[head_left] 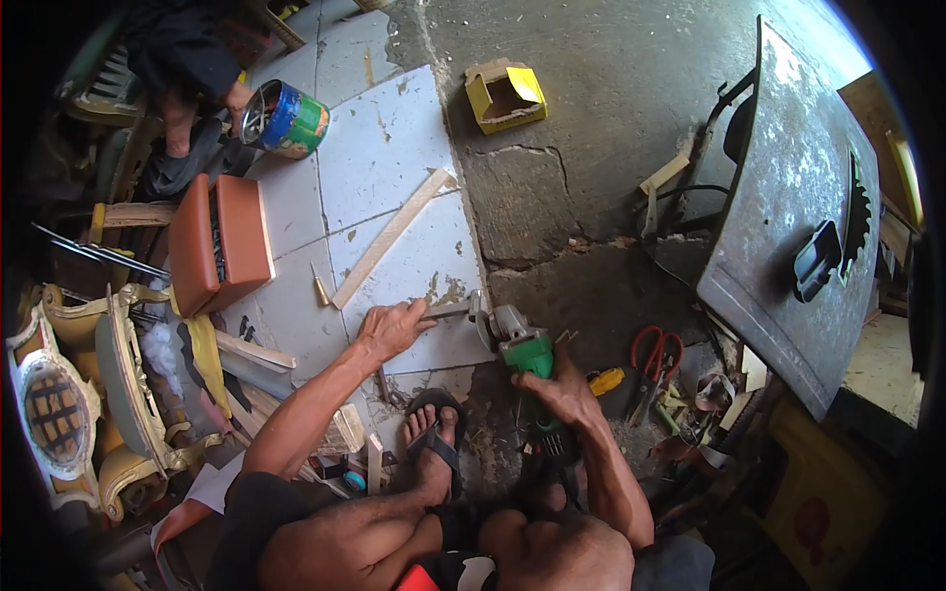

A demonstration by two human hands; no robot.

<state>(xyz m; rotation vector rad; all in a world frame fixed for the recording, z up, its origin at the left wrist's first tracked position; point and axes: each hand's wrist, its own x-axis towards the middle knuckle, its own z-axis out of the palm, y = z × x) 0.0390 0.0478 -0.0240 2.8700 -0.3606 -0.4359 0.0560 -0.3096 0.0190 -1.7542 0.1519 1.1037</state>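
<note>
My right hand grips a green angle grinder by its body, low over the floor in front of my feet. The grinder's disc faces left. My left hand is closed around a narrow, flat grey metal piece, whose far end reaches the disc; whether it touches cannot be made out. What part of it lies inside my fingers is hidden. Just beyond my left hand, a pale wooden strip lies diagonally across the white tiles, with a small pointed tool beside its near end.
Red-handled scissors and a yellow-handled tool lie right of the grinder. A metal saw table with a toothed blade stands at right. Ahead sits a yellow box. Leftward are an orange-brown box, a paint-stained bucket and another person's feet.
</note>
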